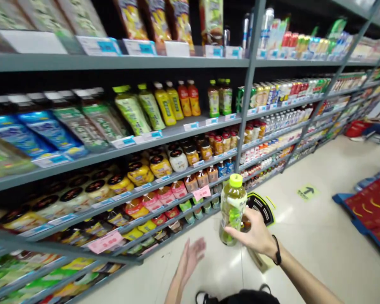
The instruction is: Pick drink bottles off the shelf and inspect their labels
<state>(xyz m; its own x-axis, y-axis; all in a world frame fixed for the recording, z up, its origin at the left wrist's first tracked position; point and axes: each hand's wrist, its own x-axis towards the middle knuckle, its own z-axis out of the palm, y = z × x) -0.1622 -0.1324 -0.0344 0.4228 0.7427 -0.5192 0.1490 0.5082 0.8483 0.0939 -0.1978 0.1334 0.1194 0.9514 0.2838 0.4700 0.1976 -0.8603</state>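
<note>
My right hand is wrapped round the lower half of a clear drink bottle with a bright yellow-green cap. The bottle is upright and holds a pale green liquid, with green print on its side. A black band circles my right wrist. Lower and to the left, my left hand hovers over the floor with nothing in it, its fingers apart and slightly blurred. Bottles of a similar look, with green caps, stand on the shelf beyond.
Grey shelves full of bottles, jars and cans run along the left into the distance. A pale tiled floor carries an arrow sticker. Red boxes on a blue pallet stand at the right. Something red lies farther back.
</note>
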